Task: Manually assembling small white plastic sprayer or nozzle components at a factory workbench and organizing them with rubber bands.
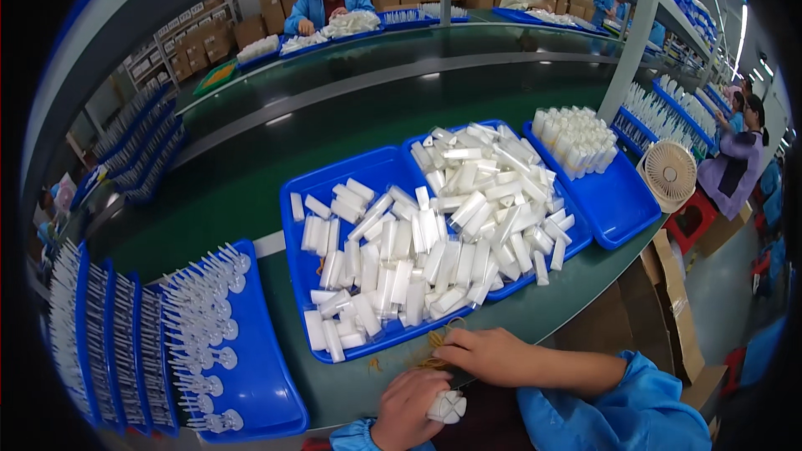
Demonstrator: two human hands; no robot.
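Observation:
My left hand (pixel 409 409) is closed around a small bundle of white plastic caps (pixel 446 407) at the table's front edge. My right hand (pixel 493 357) lies just above it with its fingers on tan rubber bands (pixel 439 342) on the green table. Right behind the hands stands a blue tray (pixel 311 192) heaped with white tube-shaped caps (pixel 393 263). A second blue tray (pixel 585 234) beside it on the right holds a higher pile of the same caps (pixel 493 192).
A third blue tray (pixel 622 213) at the right holds upright white caps (pixel 576 142). Blue trays (pixel 259 367) of clear plastic applicators stand at the left. A small fan (pixel 668 174) and cardboard boxes (pixel 677 317) are to the right. Other workers sit beyond the green conveyor (pixel 334 117).

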